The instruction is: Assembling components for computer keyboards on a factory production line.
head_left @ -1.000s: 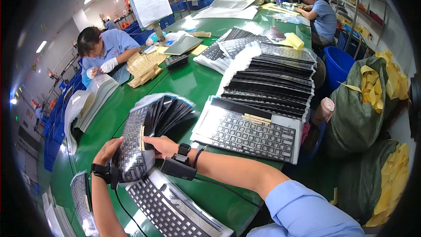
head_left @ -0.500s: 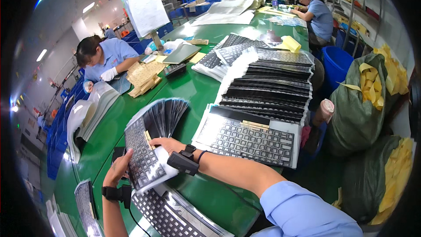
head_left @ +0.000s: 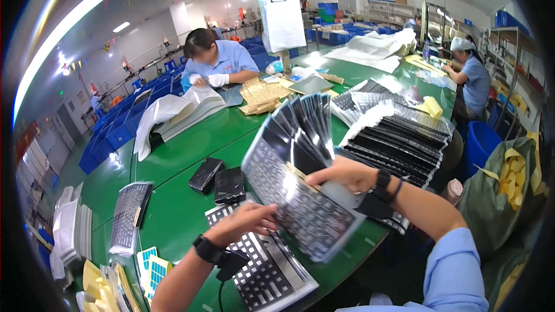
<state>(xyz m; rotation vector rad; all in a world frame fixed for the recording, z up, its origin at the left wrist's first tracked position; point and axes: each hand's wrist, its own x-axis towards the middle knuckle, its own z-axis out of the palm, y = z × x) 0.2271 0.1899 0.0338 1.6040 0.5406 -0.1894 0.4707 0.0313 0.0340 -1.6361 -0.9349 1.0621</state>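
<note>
My right hand (head_left: 347,174) is closed on a fanned stack of keyboard-patterned sheets (head_left: 300,196), tilted above the green table. A narrow tan strip lies across the stack beside my right fingers. My left hand (head_left: 251,219) is at the stack's lower left edge, fingers stretched out; whether they touch it is unclear from the blur. Beneath my hands lies a black-and-white keyboard-patterned sheet (head_left: 263,274), partly covered by my left wrist. Two black wrapped blocks (head_left: 206,175) sit just beyond my left hand. Farther right stands a row of overlapping keyboard-patterned sheets (head_left: 399,138).
Another keyboard-patterned stack (head_left: 130,216) and white sheet piles (head_left: 72,231) lie left. Yellow and blue-marked papers (head_left: 153,268) are at the near left. A co-worker (head_left: 217,63) works across the green table (head_left: 179,196), another (head_left: 471,75) far right. A green sack (head_left: 500,208) stands at right.
The view has turned left. The fanned stack has swung up and right in my right hand, away from the table. My left hand has loosened from its edge, fingers now straighter.
</note>
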